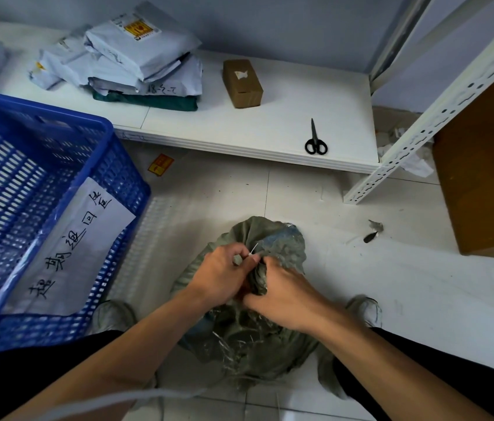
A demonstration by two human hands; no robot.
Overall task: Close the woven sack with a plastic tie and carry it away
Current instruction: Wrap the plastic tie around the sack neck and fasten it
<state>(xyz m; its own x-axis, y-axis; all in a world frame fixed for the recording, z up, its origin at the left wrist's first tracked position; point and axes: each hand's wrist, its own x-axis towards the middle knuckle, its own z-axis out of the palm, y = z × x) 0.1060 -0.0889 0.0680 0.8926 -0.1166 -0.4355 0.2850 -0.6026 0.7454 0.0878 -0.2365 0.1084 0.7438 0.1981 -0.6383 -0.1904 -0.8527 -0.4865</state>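
A grey-green woven sack [248, 338] stands on the tiled floor between my feet, its top gathered into a bunched neck [282, 241]. A thin white plastic tie [253, 250] sticks out at the neck. My left hand [221, 275] pinches the tie at the neck between thumb and fingers. My right hand [282, 296] grips the gathered neck just below and to the right of the tie. Frayed strands hang from the sack's side.
A blue slatted crate [42, 208] with a handwritten paper label stands at my left. A low white shelf [239, 129] ahead holds stacked mailer bags [130, 59], a small cardboard box [242, 83] and black scissors [315, 141]. A white rack post [427, 123] and a brown box [488, 165] stand at the right.
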